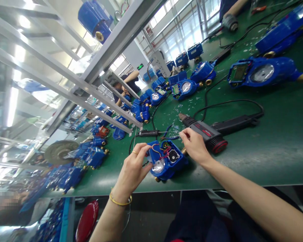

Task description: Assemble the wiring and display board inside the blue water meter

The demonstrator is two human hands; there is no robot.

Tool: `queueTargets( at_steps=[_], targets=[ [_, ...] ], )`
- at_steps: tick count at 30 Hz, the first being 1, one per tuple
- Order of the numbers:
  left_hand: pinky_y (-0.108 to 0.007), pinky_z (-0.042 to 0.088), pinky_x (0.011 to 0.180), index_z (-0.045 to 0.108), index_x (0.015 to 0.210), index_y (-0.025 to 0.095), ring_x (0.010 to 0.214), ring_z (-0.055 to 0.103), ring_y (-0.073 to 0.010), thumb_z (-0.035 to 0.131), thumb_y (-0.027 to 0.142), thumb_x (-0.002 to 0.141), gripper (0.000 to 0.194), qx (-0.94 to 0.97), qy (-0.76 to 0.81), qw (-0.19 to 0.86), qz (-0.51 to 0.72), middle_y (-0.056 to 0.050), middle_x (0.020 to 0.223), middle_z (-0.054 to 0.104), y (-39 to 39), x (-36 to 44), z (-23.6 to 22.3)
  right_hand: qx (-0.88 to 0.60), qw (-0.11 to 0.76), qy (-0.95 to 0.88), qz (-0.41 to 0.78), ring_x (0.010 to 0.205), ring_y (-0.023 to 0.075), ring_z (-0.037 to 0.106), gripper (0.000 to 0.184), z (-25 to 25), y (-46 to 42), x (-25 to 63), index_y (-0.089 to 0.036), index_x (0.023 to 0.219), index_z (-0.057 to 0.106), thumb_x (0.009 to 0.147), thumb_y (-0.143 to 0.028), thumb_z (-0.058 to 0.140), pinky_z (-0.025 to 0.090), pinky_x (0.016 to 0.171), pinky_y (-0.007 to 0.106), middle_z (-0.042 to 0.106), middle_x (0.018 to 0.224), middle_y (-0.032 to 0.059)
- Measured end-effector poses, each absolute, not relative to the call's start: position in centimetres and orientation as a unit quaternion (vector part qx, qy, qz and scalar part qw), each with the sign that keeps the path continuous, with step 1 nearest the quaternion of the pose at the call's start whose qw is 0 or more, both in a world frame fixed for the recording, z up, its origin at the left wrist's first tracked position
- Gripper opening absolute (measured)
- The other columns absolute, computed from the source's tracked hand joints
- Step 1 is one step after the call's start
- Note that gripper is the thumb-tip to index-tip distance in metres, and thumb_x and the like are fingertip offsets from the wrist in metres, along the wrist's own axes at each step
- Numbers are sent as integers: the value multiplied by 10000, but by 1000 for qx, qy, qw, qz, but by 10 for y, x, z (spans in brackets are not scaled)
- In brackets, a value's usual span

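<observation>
In front of me on the green bench lies a blue water meter (166, 172) with its housing uncovered. Thin red and yellow wires (164, 152) loop inside it, beside a black round part. My left hand (135, 166) curls its fingers and thumb round the left edge of the meter, by the wires. To the right of the housing, my right hand (195, 145) is raised with thumb and forefinger pinched; anything between them is too small to make out. Blue-handled pliers (168, 137) and a black soldering iron (149, 133) lie just behind the meter.
A grey and black heat gun (204, 131) lies right of the meter, its cord trailing back. Several other blue meters (265, 72) stand along the bench (257, 148). A metal rack (108, 43) slants across the left. Other people work farther back. A red stool (87, 220) stands below.
</observation>
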State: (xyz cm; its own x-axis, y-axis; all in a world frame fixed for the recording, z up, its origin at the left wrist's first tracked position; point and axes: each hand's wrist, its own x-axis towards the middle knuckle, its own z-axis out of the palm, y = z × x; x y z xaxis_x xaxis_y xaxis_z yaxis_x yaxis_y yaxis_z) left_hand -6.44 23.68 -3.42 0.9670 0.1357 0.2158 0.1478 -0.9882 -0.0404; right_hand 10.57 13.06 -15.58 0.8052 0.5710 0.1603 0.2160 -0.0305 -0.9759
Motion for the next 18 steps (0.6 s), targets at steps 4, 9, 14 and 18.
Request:
queueTargets(
  at_steps=[4, 9, 14, 18],
  targets=[
    [-281, 537, 903, 527, 1249, 185, 956, 628, -163, 655, 54, 822, 464, -991, -70, 32, -109, -79, 1217, 525, 235, -63, -35, -734, 540, -397, 105, 601, 169, 515, 435, -145, 84, 129, -206, 604, 510, 965, -436, 432, 345, 610, 312, 571, 646, 23],
    [-258, 528, 808, 529, 1293, 199, 863, 607, -151, 642, 51, 831, 497, -991, -65, 40, -111, -38, 1034, 537, 235, -62, -37, -886, 263, -378, -62, 999, 282, 556, 368, -181, 20, 210, -139, 1133, 656, 850, -123, 422, 395, 723, 370, 618, 1162, 169],
    [-240, 501, 704, 507, 1310, 217, 729, 560, -130, 658, 30, 808, 557, -993, -68, 12, -97, 21, 858, 520, 238, -59, -37, -845, 89, -525, -40, 1145, 340, 529, 675, -226, 28, 254, -87, 1397, 493, 723, -58, 529, 383, 953, 470, 594, 1232, 208],
    [-284, 535, 814, 548, 1238, 215, 889, 591, -159, 751, 59, 754, 547, -991, -72, -3, -111, -47, 1110, 531, 238, -56, -33, -793, 66, -599, -88, 885, 264, 616, 464, -220, 50, 249, -158, 1329, 534, 885, -69, 432, 415, 747, 363, 641, 995, 137]
  ],
)
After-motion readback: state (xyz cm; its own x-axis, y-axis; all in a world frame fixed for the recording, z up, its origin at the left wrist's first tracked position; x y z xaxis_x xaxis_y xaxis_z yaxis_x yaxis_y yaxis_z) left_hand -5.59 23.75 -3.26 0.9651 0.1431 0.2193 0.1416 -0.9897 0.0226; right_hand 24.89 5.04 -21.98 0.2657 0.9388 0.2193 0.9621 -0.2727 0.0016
